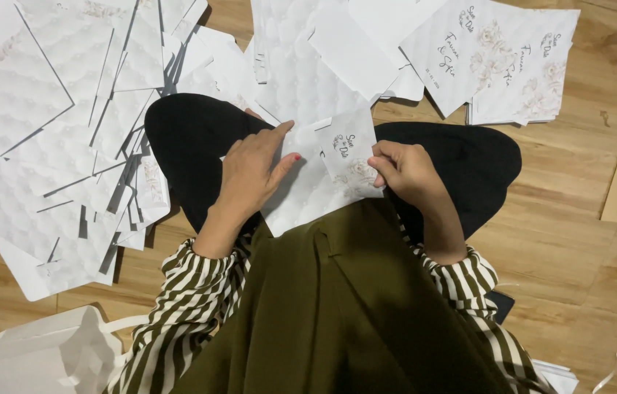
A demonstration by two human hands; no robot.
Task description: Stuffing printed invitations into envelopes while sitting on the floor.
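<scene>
Item: white embossed card sheet [301,197], lying across the lap between the knees, its folded printed flap [349,149] standing at the right end. Right hand [407,171]: grip pinched on the flap's right edge, apparently thumb against fingers. Left hand [254,171]: released, fingers flat on the sheet's left part, index pointing toward the flap; long axis seemingly runs lower left to upper right, the right hand nearer the flap.
</scene>
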